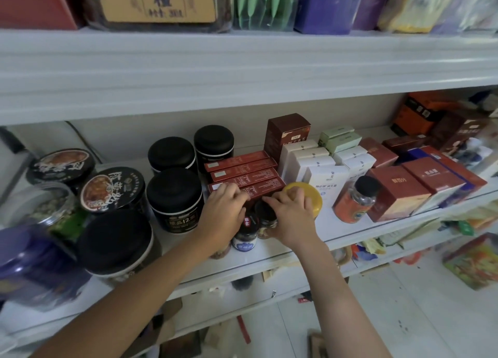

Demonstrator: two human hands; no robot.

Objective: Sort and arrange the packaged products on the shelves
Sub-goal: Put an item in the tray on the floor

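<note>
Small retail shop: white tiered shelving (242, 69); identical black-lidded canisters (174, 193) grouped together; red cartons (244, 173) and white cartons (307, 160) standing in repeated rows; large boxed goods (156, 1) on the tier above; bright packages (477, 263) on the tier below.

The dark box (155, 4) carries a tan label with "山楂" in large dark characters; the smaller line beneath is blurred, though it seems to end in "300". The black tin (177, 209) shows gold print that includes "12". The white carton (327, 181) has a line ending "益生菌". Print on the other packages is too small or soft to read.
</note>
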